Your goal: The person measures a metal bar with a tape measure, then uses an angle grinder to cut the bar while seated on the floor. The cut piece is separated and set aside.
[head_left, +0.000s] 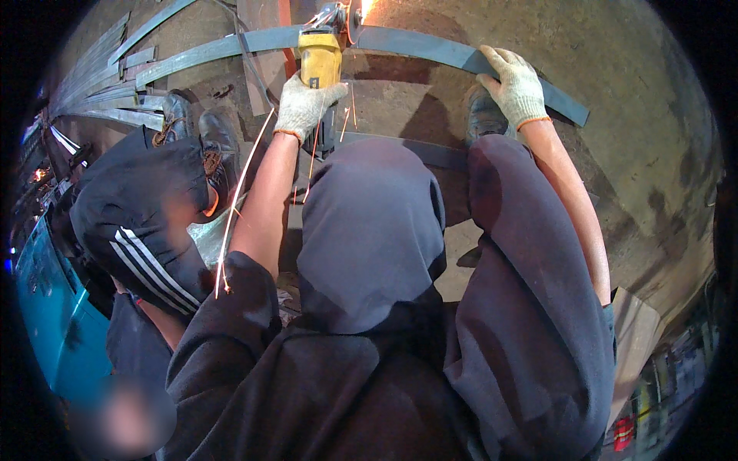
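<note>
My left hand, in a pale knitted glove with an orange cuff, is closed round the lower body of a yellow angle grinder. The grinder's disc meets a long flat metal bar, and bright sparks burst out at the top edge. Other sparks streak down past my left forearm. My right hand, gloved the same way, grips the bar toward its right end, with the fingers over the far edge. Beneath the bar, part of the support is hidden.
Several flat metal strips lie at the upper left. Close on my left sits another person in dark striped trousers, beside a teal box-like object. A cable runs along the floor near the grinder. A brown board lies at the lower right.
</note>
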`<state>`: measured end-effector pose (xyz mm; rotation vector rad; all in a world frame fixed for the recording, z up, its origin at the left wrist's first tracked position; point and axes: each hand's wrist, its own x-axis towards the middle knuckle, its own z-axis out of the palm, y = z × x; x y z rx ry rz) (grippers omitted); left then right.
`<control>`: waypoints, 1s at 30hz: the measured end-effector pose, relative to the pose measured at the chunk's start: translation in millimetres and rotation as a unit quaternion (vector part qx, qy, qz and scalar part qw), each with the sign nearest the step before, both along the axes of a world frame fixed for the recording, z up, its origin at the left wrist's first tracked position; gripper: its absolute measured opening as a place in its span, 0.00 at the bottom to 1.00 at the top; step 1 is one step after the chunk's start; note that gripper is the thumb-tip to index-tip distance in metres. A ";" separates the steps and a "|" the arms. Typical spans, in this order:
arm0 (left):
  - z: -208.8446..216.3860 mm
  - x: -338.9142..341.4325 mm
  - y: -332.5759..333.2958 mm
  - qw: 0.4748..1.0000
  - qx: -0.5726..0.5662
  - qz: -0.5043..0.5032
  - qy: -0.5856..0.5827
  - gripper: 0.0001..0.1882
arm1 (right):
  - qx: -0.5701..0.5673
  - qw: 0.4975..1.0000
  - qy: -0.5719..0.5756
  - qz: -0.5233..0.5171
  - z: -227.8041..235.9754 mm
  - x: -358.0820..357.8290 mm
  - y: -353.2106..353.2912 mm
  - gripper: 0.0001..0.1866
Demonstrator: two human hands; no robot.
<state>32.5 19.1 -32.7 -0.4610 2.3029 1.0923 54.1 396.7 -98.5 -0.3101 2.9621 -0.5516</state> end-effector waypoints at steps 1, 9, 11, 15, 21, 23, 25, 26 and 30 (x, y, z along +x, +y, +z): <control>-3.7 -0.3 -1.6 1.000 -0.011 -0.008 -0.008 0.26 | 0.004 1.000 0.002 -0.001 0.0 0.5 0.3 0.28; -21.5 1.4 -9.2 1.000 -0.004 0.015 0.024 0.26 | -0.007 1.000 0.005 0.005 -1.9 -1.1 0.6 0.28; -14.9 3.8 -9.0 0.999 -0.020 -0.011 0.037 0.27 | -0.006 1.000 0.008 0.005 -1.6 -0.6 1.2 0.28; -25.5 1.2 -15.1 0.998 -0.015 -0.036 0.052 0.27 | 0.000 1.000 0.002 -0.001 -0.4 0.2 -0.1 0.29; -28.3 1.5 -16.0 0.999 0.019 0.008 0.038 0.27 | 0.002 1.000 0.000 0.000 -1.2 -0.3 0.5 0.29; -16.2 -0.2 -10.8 1.000 0.021 0.017 -0.002 0.27 | 0.004 1.000 -0.002 -0.001 -1.4 -0.1 1.3 0.29; -25.2 6.0 -12.4 0.996 0.053 0.036 0.060 0.26 | 0.007 1.000 -0.003 0.000 -1.3 -0.4 0.5 0.29; -28.1 4.8 -13.6 0.996 0.059 0.036 0.052 0.26 | 0.003 1.000 -0.001 0.001 -1.5 -0.5 0.3 0.29; -27.5 2.7 -14.1 0.998 0.045 0.034 0.033 0.25 | -0.002 1.000 -0.002 0.000 -0.4 0.0 -1.0 0.28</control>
